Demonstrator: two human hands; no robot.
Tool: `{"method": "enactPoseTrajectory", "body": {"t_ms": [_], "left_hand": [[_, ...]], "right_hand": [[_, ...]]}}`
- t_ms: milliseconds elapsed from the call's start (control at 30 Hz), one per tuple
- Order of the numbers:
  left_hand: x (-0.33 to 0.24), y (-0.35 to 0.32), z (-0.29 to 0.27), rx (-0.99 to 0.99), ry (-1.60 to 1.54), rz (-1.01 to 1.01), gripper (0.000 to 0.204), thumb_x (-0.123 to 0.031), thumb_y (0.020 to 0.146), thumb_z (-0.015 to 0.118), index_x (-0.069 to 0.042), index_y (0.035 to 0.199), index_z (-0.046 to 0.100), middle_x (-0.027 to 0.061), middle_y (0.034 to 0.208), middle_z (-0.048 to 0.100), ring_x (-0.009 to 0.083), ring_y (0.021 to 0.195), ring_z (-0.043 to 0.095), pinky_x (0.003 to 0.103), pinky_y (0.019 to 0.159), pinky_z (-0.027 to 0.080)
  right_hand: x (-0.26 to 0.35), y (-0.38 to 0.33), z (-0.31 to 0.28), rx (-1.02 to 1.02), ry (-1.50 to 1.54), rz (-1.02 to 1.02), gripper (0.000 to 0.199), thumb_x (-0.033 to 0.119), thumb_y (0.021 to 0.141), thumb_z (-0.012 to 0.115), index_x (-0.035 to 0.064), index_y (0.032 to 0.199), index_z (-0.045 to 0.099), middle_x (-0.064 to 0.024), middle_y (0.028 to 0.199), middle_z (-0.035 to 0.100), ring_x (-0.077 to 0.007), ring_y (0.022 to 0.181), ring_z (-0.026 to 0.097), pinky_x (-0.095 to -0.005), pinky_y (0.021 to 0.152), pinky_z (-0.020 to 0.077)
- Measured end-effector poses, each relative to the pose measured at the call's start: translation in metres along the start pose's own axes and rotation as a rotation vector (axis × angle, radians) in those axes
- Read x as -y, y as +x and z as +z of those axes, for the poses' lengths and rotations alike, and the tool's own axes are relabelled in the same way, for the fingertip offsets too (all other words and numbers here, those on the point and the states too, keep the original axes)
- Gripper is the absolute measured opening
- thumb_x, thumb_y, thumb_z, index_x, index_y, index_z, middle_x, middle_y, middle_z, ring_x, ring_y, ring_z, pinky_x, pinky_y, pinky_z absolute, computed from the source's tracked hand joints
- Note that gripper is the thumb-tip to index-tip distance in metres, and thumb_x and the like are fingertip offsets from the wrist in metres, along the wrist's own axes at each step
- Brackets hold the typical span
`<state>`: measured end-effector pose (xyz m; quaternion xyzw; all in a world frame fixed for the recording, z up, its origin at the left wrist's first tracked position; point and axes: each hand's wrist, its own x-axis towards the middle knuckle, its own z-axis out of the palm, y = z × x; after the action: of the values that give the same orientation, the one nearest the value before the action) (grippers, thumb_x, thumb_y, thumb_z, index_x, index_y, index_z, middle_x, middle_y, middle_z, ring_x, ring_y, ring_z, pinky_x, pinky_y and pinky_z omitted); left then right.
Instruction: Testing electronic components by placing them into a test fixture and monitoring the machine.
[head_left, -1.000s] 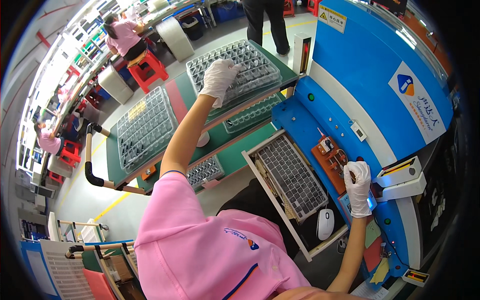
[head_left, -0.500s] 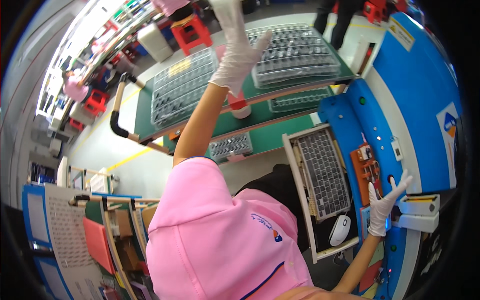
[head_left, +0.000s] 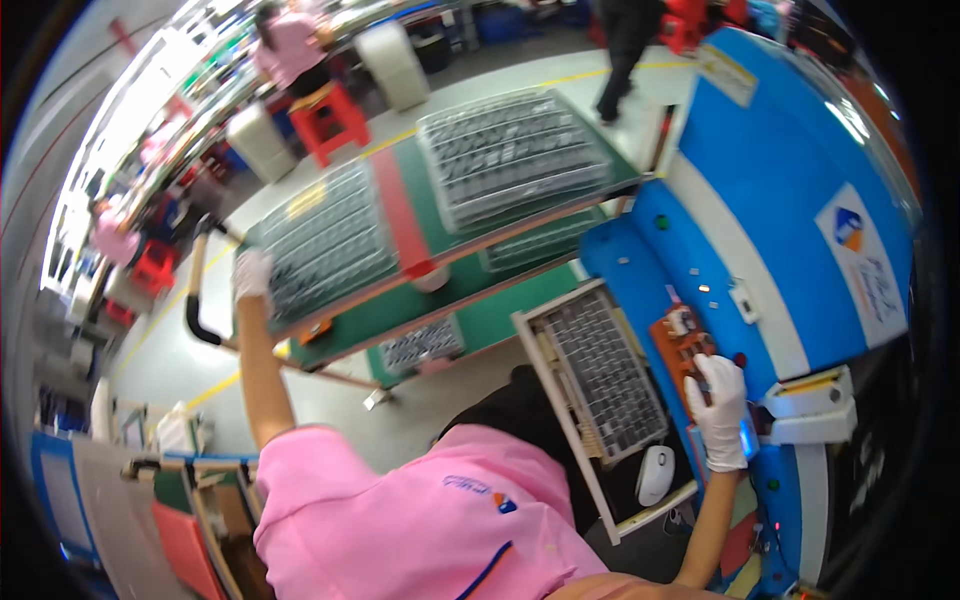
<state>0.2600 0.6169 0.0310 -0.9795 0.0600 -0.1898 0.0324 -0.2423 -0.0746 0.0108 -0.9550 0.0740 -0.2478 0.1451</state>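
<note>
My left hand [head_left: 253, 272], in a white glove, is at the left edge of a clear plastic tray [head_left: 335, 240] holding rows of small dark parts. Blur hides its fingertips and whatever they may hold. On the right, my gloved right hand [head_left: 720, 410] reaches over the near end of an orange fixture [head_left: 672, 345] on the blue machine [head_left: 625, 255]. Its fingers and thumb bend down to the fixture; anything between them is too small to make out. A second clear tray [head_left: 515, 160], a stack with dark parts, lies to the right of the first, past a red strip [head_left: 402, 215].
Both trays rest on a green-topped cart [head_left: 410, 165] with a tubular handle [head_left: 195, 290]. A drawer holds a keyboard [head_left: 605, 370] and a white mouse [head_left: 656, 475]. The blue hood [head_left: 790, 170] rises at the right. Other people and red stools [head_left: 330, 120] are farther back.
My left hand has swung left and down from above the right-hand tray to the left tray's edge. My right hand has moved from beside the fixture onto it, its fingers now bent. The view has shifted.
</note>
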Motion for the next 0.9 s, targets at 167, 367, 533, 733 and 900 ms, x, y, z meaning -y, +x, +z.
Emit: {"method": "enactPoseTrajectory", "body": {"t_ms": [167,367,533,733,900], "left_hand": [[0.029,0.035,0.032,0.091,0.188,0.169,0.028,-0.022,0.07,0.064,0.005,0.074,0.067,0.0282,0.088,0.067,0.0473,0.086,0.064,0.053,0.079,0.051],[0.026,0.017,-0.006,0.299,-0.665,-0.427,0.021,-0.016,0.074,0.075,0.002,0.082,0.067,0.0133,0.085,0.067,0.0247,0.08,0.066,0.04,0.073,0.052],[-0.024,0.024,-0.046,0.02,-0.727,-0.225,0.015,-0.01,0.085,0.074,-0.001,0.098,0.073,0.005,0.089,0.069,0.0166,0.082,0.065,0.03,0.073,0.05],[-0.217,0.028,-0.128,0.311,-1.205,0.0,0.017,-0.009,0.089,0.073,-0.006,0.105,0.077,0.0008,0.087,0.073,0.0092,0.075,0.066,0.025,0.072,0.053],[-0.367,-0.041,-0.167,0.598,-1.164,0.779,0.025,-0.003,0.086,0.068,-0.002,0.11,0.077,0.008,0.107,0.07,0.0184,0.104,0.064,0.03,0.093,0.05]], "right_hand": [[0.005,0.0,-0.007,-0.138,0.009,-0.029,0.016,0.008,0.086,0.074,0.0047,0.1,0.065,-0.012,0.093,0.063,-0.0334,0.09,0.061,-0.0446,0.08,0.0493],[0.005,-0.017,-0.036,-0.275,-0.027,0.133,0.008,0.005,0.088,0.071,0.0062,0.093,0.065,-0.0084,0.081,0.06,-0.0298,0.078,0.057,-0.0431,0.072,0.0459],[0.019,0.006,-0.039,-0.207,-0.192,0.097,0.012,0.003,0.084,0.073,0.008,0.092,0.066,-0.0063,0.077,0.061,-0.0275,0.078,0.061,-0.0418,0.071,0.0445],[0.014,0.056,0.025,-0.004,-0.263,-0.048,0.033,0.01,0.091,0.063,0.0025,0.124,0.062,-0.0135,0.119,0.066,-0.0278,0.091,0.063,-0.0406,0.08,0.0513],[-0.006,0.065,0.066,0.002,-0.33,-0.019,0.021,0.016,0.098,0.056,0.0067,0.116,0.061,-0.0101,0.11,0.068,-0.0253,0.084,0.064,-0.0392,0.073,0.052]]}}
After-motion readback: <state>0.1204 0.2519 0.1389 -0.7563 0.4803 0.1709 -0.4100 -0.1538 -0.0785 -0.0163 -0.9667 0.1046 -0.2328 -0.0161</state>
